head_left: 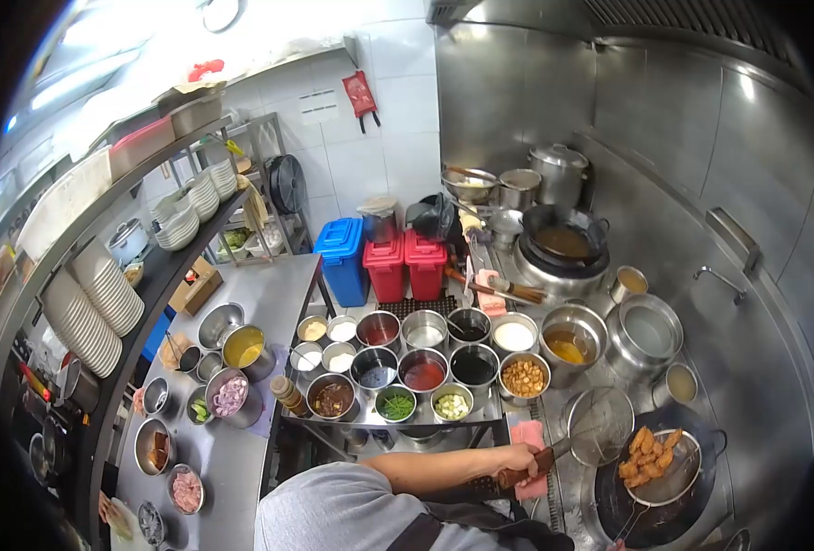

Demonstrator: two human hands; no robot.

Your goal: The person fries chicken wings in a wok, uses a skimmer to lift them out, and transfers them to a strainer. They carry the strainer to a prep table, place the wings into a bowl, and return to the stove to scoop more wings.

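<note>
My left hand [520, 462] is closed round the wooden handle of a spider skimmer [601, 426]. The skimmer's round mesh is bare and sits beside the wok. At the bottom edge, a sliver of my right hand [617, 545] shows at the thin handle of a wire strainer [682, 482]; most of that hand is out of frame. Golden-brown fried pieces [647, 457] lie in the strainer, which is over a dark wok [613, 500]. Under my left hand is a pink cloth [530, 441] on the stove edge.
Several pots of sauces and chopped ingredients [425, 371] crowd the cart ahead. A pot of yellow liquid [572, 345] and a tap [735, 292] are to the right. At left, a steel counter [232, 477] holds bowls under plate shelves; another person's hand [110, 511] shows there.
</note>
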